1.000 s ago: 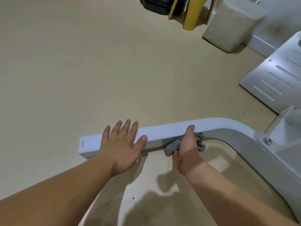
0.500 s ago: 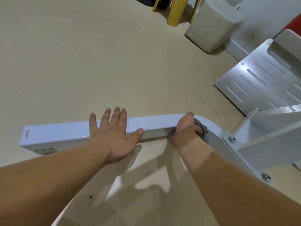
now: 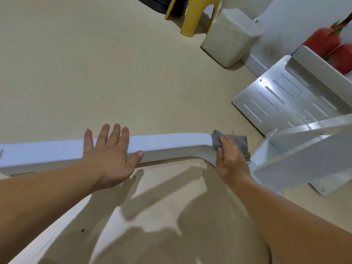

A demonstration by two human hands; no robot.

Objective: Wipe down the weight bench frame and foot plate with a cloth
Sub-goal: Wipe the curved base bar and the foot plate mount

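The white bench frame tube (image 3: 167, 141) lies low over the beige floor and bends toward me at its right end. My left hand (image 3: 110, 157) rests flat on the straight part, fingers spread, thumb on the near side. At the bend, my right hand (image 3: 231, 159) grips a small grey cloth (image 3: 239, 142) and holds it against the tube. Its fingertips are hidden in the cloth. The slotted metal foot plate (image 3: 276, 100) lies tilted beyond the bend, at the right.
A white bolted bracket (image 3: 304, 149) joins the frame just right of my right hand. A yellow stool (image 3: 192, 18), a pale padded block (image 3: 230, 37) and red objects (image 3: 327, 40) stand at the back right. Open beige floor spreads to the left.
My right hand has slid the cloth rightward along the tube, from its straight part to the bend. My left hand has stayed flat on the tube. The view has shifted right.
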